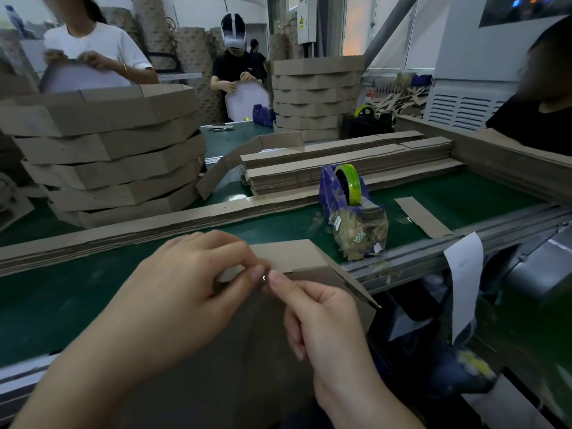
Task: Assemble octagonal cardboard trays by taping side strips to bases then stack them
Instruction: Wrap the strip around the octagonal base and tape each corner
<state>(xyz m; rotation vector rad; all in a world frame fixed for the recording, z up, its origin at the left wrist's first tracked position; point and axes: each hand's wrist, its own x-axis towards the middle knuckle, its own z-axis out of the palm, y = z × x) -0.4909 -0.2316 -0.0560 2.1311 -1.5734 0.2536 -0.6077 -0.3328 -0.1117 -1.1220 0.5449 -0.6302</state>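
Strip (291, 255) stands at the near edge of the desk (62, 305), its rim pinched by left hand (192, 289) and right hand (325, 320), dispenser (349, 209) just beyond to the right.

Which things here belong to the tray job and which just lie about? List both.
Job: brown folded cardboard piece pinched by left hand and right hand; blue tape dispenser with yellow-green roll; flat brown cardboard strip piles; stacked brown octagonal trays.
Lying about: loose brown cardboard offcut; hanging white paper slip; crumpled tape scraps.
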